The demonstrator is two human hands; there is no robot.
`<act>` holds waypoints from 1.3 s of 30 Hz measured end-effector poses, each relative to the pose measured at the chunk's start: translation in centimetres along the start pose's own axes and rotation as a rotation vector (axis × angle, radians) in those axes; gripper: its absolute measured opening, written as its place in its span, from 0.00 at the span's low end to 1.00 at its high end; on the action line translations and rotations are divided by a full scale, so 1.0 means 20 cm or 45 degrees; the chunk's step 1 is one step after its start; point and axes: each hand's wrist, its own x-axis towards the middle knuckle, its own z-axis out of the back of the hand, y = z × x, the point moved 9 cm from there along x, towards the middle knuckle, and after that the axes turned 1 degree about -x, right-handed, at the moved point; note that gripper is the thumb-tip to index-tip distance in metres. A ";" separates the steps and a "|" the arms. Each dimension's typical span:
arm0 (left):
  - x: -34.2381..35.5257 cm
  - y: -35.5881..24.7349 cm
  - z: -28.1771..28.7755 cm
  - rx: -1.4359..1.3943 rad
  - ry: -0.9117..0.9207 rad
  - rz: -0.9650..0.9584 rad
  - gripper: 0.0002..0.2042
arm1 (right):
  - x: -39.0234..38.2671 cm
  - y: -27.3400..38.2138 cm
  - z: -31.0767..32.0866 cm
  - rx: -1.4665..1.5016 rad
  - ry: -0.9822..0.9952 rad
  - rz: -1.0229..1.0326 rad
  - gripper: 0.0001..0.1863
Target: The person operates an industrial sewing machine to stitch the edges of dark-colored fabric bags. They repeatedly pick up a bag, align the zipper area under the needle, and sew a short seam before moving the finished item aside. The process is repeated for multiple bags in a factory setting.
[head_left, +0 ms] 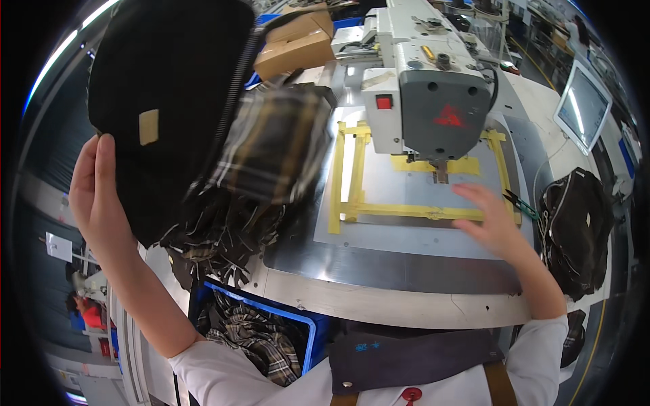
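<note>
White sewing table [379, 308] carries yellow-taped metal plate [406, 237].

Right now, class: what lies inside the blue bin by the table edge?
Inside the blue bin lies plaid fabric, crumpled in brown and white checks. Its far end and bottom are hidden by the table and dark cut pieces hanging over it.

The plaid lining [274, 145] of the raised black zippered fabric bag [169, 101] is smeared by motion blur. At nine o'clock, the left hand [98, 196] hides its fingertips behind that bag. At three o'clock, the right hand [491, 220] is blurred, its fingers indistinct. The grey sewing machine head [440, 108] conceals its needle area.
</note>
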 end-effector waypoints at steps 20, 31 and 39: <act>-1.27 0.24 -1.56 -0.957 1.120 0.623 0.27 | -0.10 -0.30 -0.04 0.619 -0.047 -0.600 0.16; -1.33 0.28 -1.85 -0.604 1.348 0.580 0.08 | -0.01 -0.33 -0.20 0.459 0.167 -0.537 0.16; -1.38 0.24 -1.88 -0.654 1.388 0.636 0.18 | 0.11 -0.36 -0.27 0.510 0.279 -0.326 0.19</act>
